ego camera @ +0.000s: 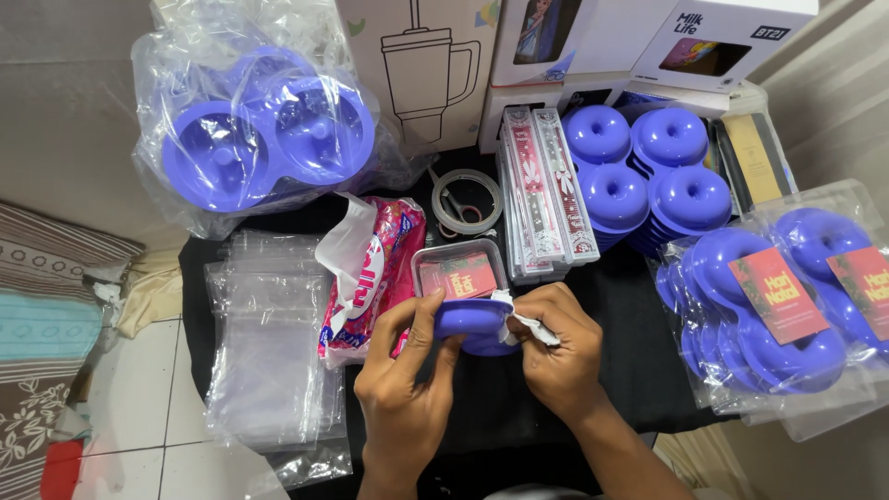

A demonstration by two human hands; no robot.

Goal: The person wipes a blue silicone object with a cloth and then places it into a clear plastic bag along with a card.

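— What do you have in your hands?

— My left hand (407,366) grips a purple ring-shaped lid (472,319) from the side, thumb and fingers (428,319) pressed on its rim. My right hand (556,347) pinches a white tissue (528,324) against it.

— Where is it?

— Above the black counter (482,398), just before a small clear box (460,273) of red cards. A pink tissue pack (375,278) lies to the left, and clear bags (264,343) beyond that.

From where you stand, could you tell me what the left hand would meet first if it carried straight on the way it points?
Probably the clear box of red cards, right beyond the purple lid that the left hand holds; depth is unclear.
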